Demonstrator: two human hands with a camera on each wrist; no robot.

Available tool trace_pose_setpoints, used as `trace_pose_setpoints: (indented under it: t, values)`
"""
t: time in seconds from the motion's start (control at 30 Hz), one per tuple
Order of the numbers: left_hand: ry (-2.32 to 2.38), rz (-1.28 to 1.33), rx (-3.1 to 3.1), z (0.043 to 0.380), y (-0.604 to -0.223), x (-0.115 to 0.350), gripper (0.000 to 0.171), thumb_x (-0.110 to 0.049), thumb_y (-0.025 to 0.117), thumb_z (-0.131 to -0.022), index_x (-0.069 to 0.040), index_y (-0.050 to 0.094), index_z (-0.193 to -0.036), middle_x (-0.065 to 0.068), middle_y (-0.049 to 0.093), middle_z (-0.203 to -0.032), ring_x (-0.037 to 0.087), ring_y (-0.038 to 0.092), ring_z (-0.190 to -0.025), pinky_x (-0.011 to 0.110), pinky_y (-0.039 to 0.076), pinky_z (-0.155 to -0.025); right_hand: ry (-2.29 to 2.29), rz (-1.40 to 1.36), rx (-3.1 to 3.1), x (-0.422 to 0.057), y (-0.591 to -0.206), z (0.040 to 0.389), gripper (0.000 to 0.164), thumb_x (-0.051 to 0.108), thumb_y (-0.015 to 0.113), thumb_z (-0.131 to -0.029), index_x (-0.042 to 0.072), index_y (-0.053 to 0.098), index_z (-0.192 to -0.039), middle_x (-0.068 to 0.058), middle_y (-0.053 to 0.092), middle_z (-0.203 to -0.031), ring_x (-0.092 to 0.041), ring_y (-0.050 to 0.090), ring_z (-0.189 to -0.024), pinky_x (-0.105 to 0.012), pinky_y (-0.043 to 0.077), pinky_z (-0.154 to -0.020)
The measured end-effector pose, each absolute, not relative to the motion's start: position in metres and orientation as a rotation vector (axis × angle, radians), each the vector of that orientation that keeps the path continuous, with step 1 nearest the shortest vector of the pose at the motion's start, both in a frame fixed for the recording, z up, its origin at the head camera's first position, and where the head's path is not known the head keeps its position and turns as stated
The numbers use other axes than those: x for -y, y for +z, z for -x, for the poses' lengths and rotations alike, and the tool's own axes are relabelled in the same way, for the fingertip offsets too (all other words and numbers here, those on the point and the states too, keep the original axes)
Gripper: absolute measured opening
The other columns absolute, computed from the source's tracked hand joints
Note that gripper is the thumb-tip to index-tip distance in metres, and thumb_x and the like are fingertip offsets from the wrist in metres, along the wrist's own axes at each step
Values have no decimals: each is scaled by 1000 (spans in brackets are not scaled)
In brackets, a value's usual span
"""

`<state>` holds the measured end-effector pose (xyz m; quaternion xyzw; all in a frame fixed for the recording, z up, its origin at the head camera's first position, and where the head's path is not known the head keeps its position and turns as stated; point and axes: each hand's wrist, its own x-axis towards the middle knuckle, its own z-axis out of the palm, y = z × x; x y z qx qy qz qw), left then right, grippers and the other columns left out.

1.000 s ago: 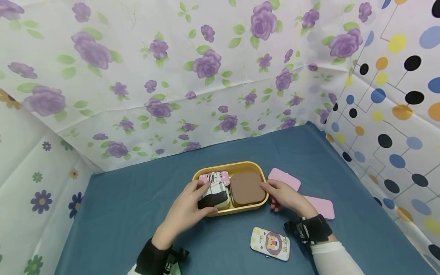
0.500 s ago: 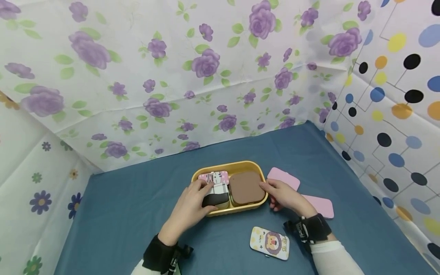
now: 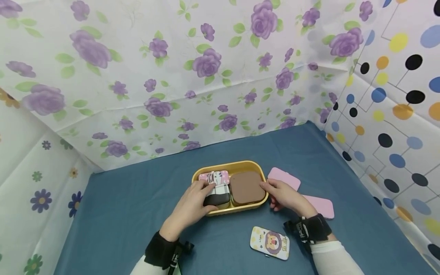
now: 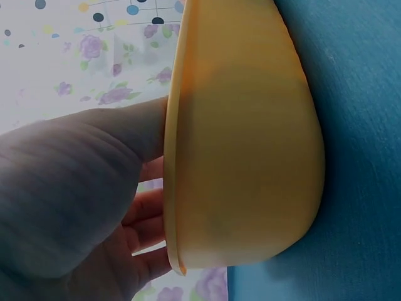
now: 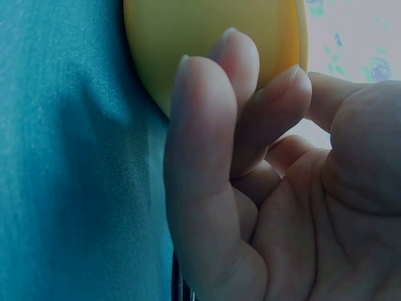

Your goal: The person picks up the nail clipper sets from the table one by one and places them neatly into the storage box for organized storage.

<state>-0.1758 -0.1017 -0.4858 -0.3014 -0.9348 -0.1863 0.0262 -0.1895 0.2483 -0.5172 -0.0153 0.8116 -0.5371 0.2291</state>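
A yellow oval basket [image 3: 237, 209] stands on the blue cloth, its outer wall also filling the left wrist view. At its left end my left hand [image 3: 190, 204] reaches over the rim and grips a small white case with a black band [image 3: 217, 199], fingers on the far side and thumb on the near side. Behind that case lies a pink cartoon-print tin [image 3: 220, 176]. A brown rounded-square case [image 3: 246, 187] occupies the right half. My right hand [image 3: 287, 196] pinches the basket's right rim, thumb on top and fingers curled against the outside wall.
Two pink flat cases [image 3: 284, 178] lie right of the basket, one partly behind my right wrist. A white tin with a lion print [image 3: 270, 243] lies in front. Patterned cloth walls [image 3: 185, 114] enclose the back and both sides.
My left hand has shifted slightly right, and the white case with the black band has turned and moved a little right with it. The right hand stays on the rim.
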Motion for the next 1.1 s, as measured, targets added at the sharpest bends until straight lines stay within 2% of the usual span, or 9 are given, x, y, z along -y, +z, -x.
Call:
trace_pose_setpoints:
  t: [0.23,0.4,0.63,1.1]
  values:
    - [-553,959,2885,178,-486,103,74,-33,92,-87,-2,64,-148,12,58,-121,26,50,-103,43,45,-87,-1481,41,-2234,-247,-517,191,50,59,55,-108,9,61,-101,-7,54,-71,-21,62,-60,-33,56,-56]
    - [-577,985,2902,177,-488,105,70,-32,88,-90,0,64,-147,12,54,-120,27,46,-105,42,42,-89,-1482,31,-2231,-247,-517,190,49,58,55,-109,9,61,-101,-6,54,-71,-21,62,-60,-32,56,-56]
    - [-678,929,2926,176,-491,103,64,-27,88,-91,0,66,-145,12,53,-123,30,46,-111,46,42,-94,-1474,8,-2235,-246,-518,191,49,57,55,-109,10,61,-101,-6,53,-71,-21,62,-61,-32,56,-57]
    - [-678,896,2929,178,-494,103,67,-31,89,-90,-1,66,-145,9,53,-121,27,47,-111,45,44,-95,-1473,0,-2235,-246,-519,192,48,56,54,-110,10,61,-102,-5,53,-70,-20,62,-61,-32,57,-56]
